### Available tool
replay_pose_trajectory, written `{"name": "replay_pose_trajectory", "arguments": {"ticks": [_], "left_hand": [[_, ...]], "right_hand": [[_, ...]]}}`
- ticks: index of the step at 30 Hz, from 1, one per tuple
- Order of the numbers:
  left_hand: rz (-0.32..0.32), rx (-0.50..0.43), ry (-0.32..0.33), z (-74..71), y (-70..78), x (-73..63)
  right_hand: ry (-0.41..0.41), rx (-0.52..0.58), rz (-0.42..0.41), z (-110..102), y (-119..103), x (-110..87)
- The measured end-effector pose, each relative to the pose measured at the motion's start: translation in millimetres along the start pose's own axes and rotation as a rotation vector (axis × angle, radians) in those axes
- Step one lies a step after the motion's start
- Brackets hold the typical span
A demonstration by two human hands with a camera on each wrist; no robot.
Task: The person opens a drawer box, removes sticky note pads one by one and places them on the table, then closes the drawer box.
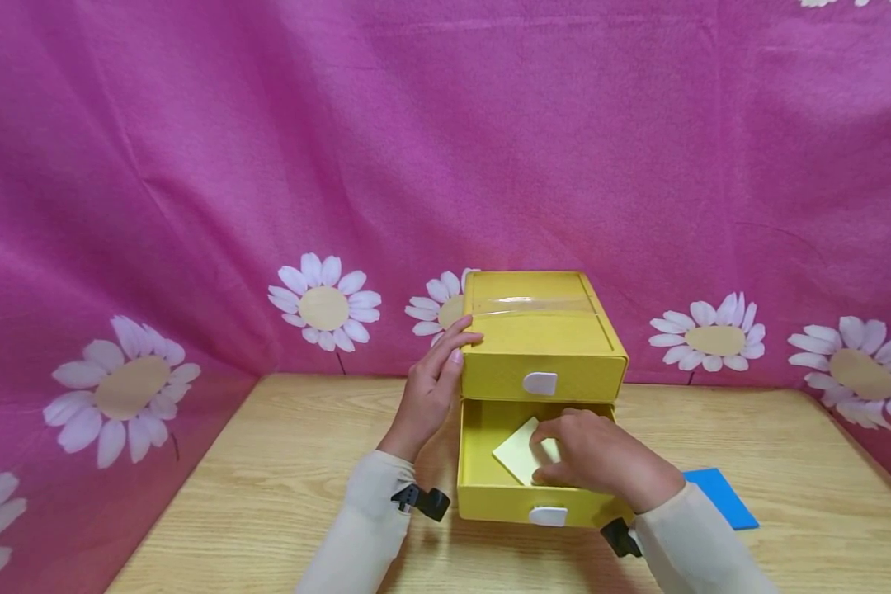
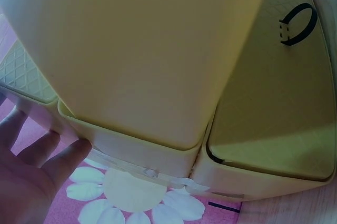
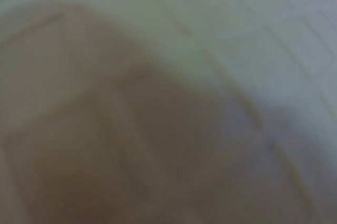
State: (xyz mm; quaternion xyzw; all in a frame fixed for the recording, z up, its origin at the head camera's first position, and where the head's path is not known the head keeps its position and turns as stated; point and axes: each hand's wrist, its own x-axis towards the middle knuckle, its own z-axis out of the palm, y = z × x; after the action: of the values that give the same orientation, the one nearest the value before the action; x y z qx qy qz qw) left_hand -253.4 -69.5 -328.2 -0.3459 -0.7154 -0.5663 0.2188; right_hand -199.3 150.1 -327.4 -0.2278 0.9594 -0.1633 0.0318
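A yellow two-drawer box (image 1: 542,330) stands on the table, its upper drawer closed. The lower drawer (image 1: 490,503) is pulled out, and a pale yellow square note pad (image 1: 516,454) lies turned at an angle inside it. My right hand (image 1: 601,454) reaches into that drawer and grips the pad's right side between thumb and fingers, covering part of it. My left hand (image 1: 432,396) rests against the box's upper left side with fingers extended. Its fingertips (image 2: 79,150) touch the box's edge in the left wrist view. Only a blurred, quilted yellow surface (image 3: 174,103) fills the right wrist view.
On the wooden table (image 1: 267,470), a flat blue square (image 1: 723,497) lies to the right of the box, partly behind my right forearm. Clear tape (image 1: 538,305) crosses the box top. A pink flowered cloth (image 1: 490,148) hangs behind and at the sides.
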Motion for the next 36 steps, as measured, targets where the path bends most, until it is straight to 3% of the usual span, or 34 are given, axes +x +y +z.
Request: {"name": "replay_pose_trajectory", "arguments": {"ticks": [23,36], "left_hand": [[0.026,0.005,0.021,1.9,-1.0,-0.3],[0.021,0.007,0.017,2.3,-2.3,0.0]], "right_hand": [[0.019,-0.189,-0.025,4.3,0.9,2.8],[0.024,-0.205,-0.016,4.9,0.4,0.6]]}}
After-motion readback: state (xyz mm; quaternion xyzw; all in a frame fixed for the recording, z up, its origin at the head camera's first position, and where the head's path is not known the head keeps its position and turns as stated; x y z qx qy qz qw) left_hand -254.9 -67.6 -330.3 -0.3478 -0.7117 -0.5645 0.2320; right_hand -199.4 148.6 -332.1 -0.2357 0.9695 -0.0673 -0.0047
